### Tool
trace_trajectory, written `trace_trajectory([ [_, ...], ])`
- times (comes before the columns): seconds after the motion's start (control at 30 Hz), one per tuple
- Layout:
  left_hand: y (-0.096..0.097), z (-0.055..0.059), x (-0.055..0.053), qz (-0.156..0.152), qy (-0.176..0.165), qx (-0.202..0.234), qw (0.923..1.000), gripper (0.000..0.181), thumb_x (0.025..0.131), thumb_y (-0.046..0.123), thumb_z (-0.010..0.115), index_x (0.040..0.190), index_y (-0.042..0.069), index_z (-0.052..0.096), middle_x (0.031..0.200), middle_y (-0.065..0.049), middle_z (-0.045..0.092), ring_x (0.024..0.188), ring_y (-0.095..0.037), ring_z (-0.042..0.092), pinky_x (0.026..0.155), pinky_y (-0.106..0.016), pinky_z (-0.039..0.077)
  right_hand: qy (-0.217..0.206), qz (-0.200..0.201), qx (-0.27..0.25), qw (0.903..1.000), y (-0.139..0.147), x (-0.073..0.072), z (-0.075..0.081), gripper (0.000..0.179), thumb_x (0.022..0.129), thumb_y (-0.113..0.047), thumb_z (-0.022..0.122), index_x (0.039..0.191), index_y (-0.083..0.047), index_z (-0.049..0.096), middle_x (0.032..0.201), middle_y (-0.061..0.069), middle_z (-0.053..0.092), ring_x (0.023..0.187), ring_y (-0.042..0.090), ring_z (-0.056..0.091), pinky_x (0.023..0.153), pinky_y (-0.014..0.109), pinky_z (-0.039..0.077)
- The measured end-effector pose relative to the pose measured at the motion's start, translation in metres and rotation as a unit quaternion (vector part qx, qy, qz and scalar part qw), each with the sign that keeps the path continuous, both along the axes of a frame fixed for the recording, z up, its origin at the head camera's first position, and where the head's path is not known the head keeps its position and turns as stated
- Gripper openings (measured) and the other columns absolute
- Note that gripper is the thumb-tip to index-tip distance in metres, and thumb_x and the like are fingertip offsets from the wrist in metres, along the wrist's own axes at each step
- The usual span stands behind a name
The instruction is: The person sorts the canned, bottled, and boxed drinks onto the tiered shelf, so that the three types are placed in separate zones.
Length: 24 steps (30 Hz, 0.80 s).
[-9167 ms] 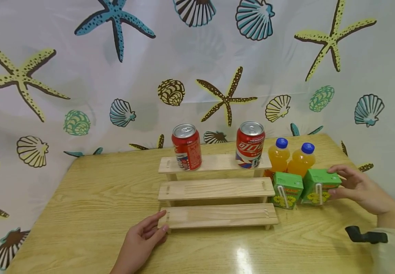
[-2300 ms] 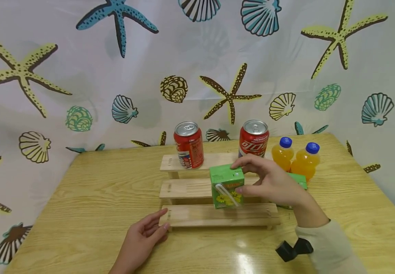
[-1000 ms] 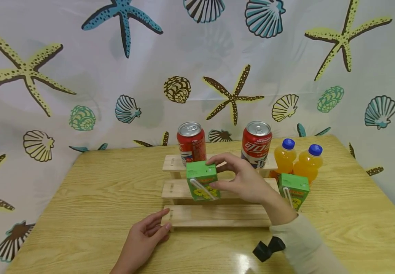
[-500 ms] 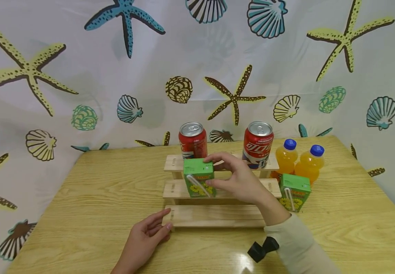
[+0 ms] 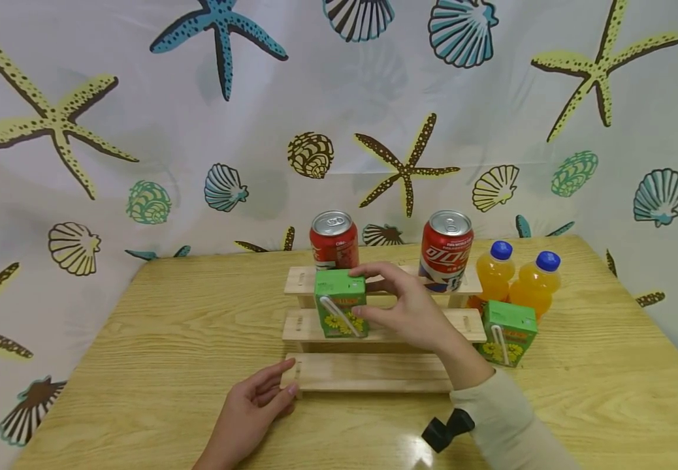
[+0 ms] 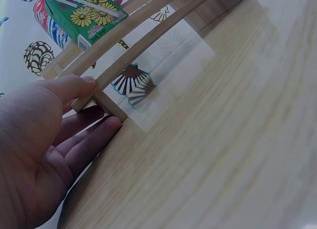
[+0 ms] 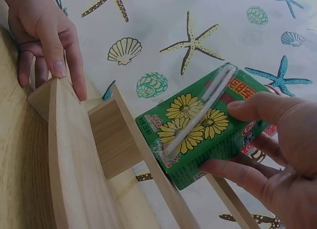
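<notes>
The right hand point(image 5: 406, 307) pinches one green carton point(image 5: 341, 303) toward the left of the middle tier point(image 5: 381, 335) of a three-tier wooden rack point(image 5: 374, 372); the left hand point(image 5: 251, 405) grips its lowest tier's point(image 7: 74, 155) end. Two red cans point(image 5: 447, 251) stand on top, two orange bottles point(image 5: 534, 287) and a second carton point(image 5: 509, 333) at right.

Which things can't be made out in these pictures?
Right orange bottle, lower part: hidden in the head view by the carton on the table.
Lowest shelf, right end: behind the right sleeve in the head view, past the upper edge in the left wrist view.
Held carton, back: turned away in every view.
</notes>
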<state>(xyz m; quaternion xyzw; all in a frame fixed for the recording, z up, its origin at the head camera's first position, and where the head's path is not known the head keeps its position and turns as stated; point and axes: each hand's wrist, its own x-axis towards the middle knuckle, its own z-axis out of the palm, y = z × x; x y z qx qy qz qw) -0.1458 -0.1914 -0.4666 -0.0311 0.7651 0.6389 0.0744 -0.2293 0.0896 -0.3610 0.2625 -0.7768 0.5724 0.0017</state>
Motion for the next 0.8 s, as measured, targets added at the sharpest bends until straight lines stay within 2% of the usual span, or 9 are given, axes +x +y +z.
trace_trajectory([
  [0.3, 0.002, 0.000, 0.000, 0.008, 0.005, -0.005, 0.9999, 0.047, 0.091, 0.014, 0.075, 0.136, 0.014, 0.062, 0.119, -0.015, 0.071, 0.099, -0.020, 0.074, 0.078, -0.029, 0.064, 0.008, 0.006, -0.022, 0.9997, 0.001, -0.002, -0.004, 0.050, 0.086, -0.005, 0.078, 0.132, -0.015, 0.060, 0.132, 0.009, 0.061, 0.121, 0.031, 0.062, 0.112, 0.056, 0.046],
  [0.37, 0.002, -0.001, 0.000, 0.009, 0.005, -0.005, 0.9999, 0.047, 0.091, 0.014, 0.074, 0.136, 0.014, 0.062, 0.120, -0.014, 0.071, 0.099, -0.020, 0.074, 0.078, -0.029, 0.064, 0.012, 0.007, -0.032, 0.9994, 0.001, -0.002, -0.005, 0.054, 0.085, -0.004, 0.079, 0.134, -0.014, 0.059, 0.133, 0.010, 0.061, 0.123, 0.031, 0.060, 0.112, 0.055, 0.046],
  [0.43, 0.002, -0.001, 0.000, 0.011, 0.003, -0.006, 0.9999, 0.046, 0.091, 0.014, 0.074, 0.136, 0.014, 0.062, 0.120, -0.014, 0.071, 0.099, -0.020, 0.074, 0.078, -0.029, 0.064, 0.009, 0.008, -0.047, 0.9988, 0.002, -0.002, -0.006, 0.058, 0.084, -0.004, 0.080, 0.137, -0.012, 0.056, 0.134, 0.011, 0.060, 0.124, 0.032, 0.059, 0.107, 0.051, 0.052],
  [0.6, 0.001, -0.001, 0.001, 0.019, 0.000, -0.008, 0.9998, 0.046, 0.091, 0.013, 0.074, 0.135, 0.014, 0.063, 0.119, -0.014, 0.072, 0.100, -0.021, 0.074, 0.078, -0.029, 0.064, -0.022, 0.008, -0.082, 0.9964, 0.006, -0.001, -0.006, 0.062, 0.084, -0.004, 0.080, 0.138, -0.014, 0.054, 0.134, 0.012, 0.058, 0.123, 0.032, 0.060, 0.086, 0.038, 0.064],
  [0.8, 0.002, -0.002, -0.001, 0.012, 0.001, -0.006, 0.9999, 0.046, 0.091, 0.014, 0.074, 0.136, 0.015, 0.062, 0.120, -0.014, 0.071, 0.100, -0.021, 0.074, 0.078, -0.028, 0.064, -0.036, 0.009, -0.083, 0.9958, 0.015, 0.001, -0.005, 0.061, 0.085, -0.003, 0.079, 0.138, -0.015, 0.053, 0.133, 0.015, 0.058, 0.124, 0.036, 0.059, 0.086, 0.035, 0.063],
])
